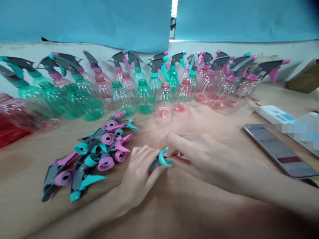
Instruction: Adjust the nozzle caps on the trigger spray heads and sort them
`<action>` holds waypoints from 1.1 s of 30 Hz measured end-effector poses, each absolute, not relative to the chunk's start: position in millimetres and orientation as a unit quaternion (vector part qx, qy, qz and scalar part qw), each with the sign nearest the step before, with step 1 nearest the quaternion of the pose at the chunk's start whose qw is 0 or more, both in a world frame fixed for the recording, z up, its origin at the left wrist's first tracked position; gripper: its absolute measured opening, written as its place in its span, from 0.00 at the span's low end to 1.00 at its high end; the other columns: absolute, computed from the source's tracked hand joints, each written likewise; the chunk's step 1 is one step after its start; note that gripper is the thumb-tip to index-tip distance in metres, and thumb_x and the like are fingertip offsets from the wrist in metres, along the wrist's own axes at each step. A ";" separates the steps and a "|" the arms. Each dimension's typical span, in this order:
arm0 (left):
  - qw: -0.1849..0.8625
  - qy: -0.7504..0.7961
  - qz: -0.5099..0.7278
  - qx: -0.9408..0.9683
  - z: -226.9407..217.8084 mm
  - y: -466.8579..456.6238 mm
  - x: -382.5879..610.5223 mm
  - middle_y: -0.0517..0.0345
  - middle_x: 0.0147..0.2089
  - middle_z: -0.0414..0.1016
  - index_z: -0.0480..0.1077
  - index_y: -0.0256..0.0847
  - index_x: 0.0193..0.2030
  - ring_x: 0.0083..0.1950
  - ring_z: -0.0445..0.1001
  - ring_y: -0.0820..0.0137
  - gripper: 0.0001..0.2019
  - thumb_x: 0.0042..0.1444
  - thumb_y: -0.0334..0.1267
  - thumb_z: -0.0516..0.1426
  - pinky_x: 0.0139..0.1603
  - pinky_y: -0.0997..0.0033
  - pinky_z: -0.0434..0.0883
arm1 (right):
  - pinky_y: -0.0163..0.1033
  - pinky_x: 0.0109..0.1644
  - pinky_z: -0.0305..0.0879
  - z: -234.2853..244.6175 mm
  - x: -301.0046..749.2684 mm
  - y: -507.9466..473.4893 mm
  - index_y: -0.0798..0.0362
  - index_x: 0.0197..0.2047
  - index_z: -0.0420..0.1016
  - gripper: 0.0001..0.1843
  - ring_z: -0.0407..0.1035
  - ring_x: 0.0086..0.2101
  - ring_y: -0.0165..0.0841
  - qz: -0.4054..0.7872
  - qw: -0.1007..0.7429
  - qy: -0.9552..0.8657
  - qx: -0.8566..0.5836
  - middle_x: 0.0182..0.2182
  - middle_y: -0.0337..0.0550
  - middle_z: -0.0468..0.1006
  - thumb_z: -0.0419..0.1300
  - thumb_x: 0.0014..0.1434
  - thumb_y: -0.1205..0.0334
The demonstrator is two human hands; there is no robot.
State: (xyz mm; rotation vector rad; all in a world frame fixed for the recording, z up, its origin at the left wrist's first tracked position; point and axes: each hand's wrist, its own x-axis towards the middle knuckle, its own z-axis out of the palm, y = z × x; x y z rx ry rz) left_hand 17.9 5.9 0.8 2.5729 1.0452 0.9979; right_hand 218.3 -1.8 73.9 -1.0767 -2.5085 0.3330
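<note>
Near the middle of the table, my left hand is closed around a grey spray trigger head with a turquoise collar. The collar's opening faces my right hand, whose thumb and fingers are pinched together at it. Whether a small part sits between those right fingertips is hidden. To the left lies a pile of loose trigger heads, grey with pink or turquoise collars and levers.
Behind stand open clear bottles, green and pink, and several bottles with spray heads fitted. A phone and a white power strip lie at the right. A red container is at the left edge.
</note>
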 end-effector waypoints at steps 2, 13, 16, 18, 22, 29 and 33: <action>0.103 0.352 0.342 0.865 2.1 4.0 18.3 0.56 0.38 0.74 0.67 0.40 0.47 0.38 0.70 0.66 0.09 0.63 0.41 0.53 0.38 0.66 0.60 | 0.34 0.26 0.53 79.9 219.8 -0.7 0.50 0.37 0.65 0.06 0.66 0.27 0.29 0.126 0.181 -0.899 -0.379 0.29 0.36 0.74 0.53 0.58 0.71; 0.047 0.351 0.339 0.872 19.4 -16.7 -9.5 0.57 0.37 0.74 0.64 0.41 0.53 0.38 0.69 0.66 0.14 0.61 0.34 0.55 0.39 0.64 0.62 | 0.34 0.30 0.61 85.3 201.8 -14.6 0.51 0.42 0.70 0.08 0.69 0.32 0.30 0.134 0.168 -0.920 -0.327 0.38 0.40 0.76 0.50 0.64 0.67; -0.025 0.363 0.334 0.870 31.8 -20.9 -31.0 0.55 0.43 0.75 0.62 0.43 0.57 0.44 0.71 0.64 0.17 0.62 0.33 0.52 0.45 0.62 0.63 | 0.35 0.39 0.65 89.7 191.5 -18.8 0.48 0.43 0.69 0.07 0.71 0.39 0.31 0.137 0.227 -0.917 -0.297 0.40 0.39 0.76 0.52 0.64 0.66; -0.080 0.396 0.333 0.852 38.9 -18.2 -49.2 0.54 0.46 0.74 0.62 0.45 0.58 0.46 0.71 0.62 0.18 0.61 0.34 0.53 0.46 0.60 0.63 | 0.36 0.42 0.66 92.3 186.3 -19.3 0.47 0.44 0.69 0.07 0.70 0.42 0.33 0.122 0.248 -0.912 -0.303 0.42 0.39 0.77 0.55 0.62 0.65; -0.132 0.457 0.339 0.811 42.3 -0.9 -91.0 0.56 0.46 0.73 0.64 0.46 0.57 0.46 0.71 0.60 0.18 0.60 0.37 0.56 0.46 0.60 0.66 | 0.38 0.44 0.67 93.4 176.2 -11.7 0.50 0.44 0.70 0.08 0.71 0.42 0.34 0.067 0.247 -0.915 -0.312 0.41 0.42 0.76 0.56 0.61 0.62; -0.113 0.538 0.322 0.771 23.0 26.6 -147.6 0.53 0.47 0.74 0.66 0.43 0.55 0.50 0.71 0.60 0.16 0.62 0.38 0.50 0.52 0.58 0.67 | 0.47 0.43 0.69 87.5 151.8 11.0 0.47 0.47 0.70 0.12 0.72 0.44 0.40 0.082 0.206 -0.912 -0.344 0.43 0.44 0.77 0.57 0.60 0.57; -0.083 0.547 0.300 0.777 19.2 25.0 -162.3 0.53 0.50 0.75 0.65 0.43 0.57 0.51 0.72 0.60 0.19 0.61 0.41 0.49 0.50 0.59 0.69 | 0.51 0.53 0.63 66.1 140.5 31.8 0.47 0.52 0.66 0.23 0.65 0.52 0.41 0.164 0.202 -0.914 -0.310 0.52 0.47 0.71 0.57 0.57 0.46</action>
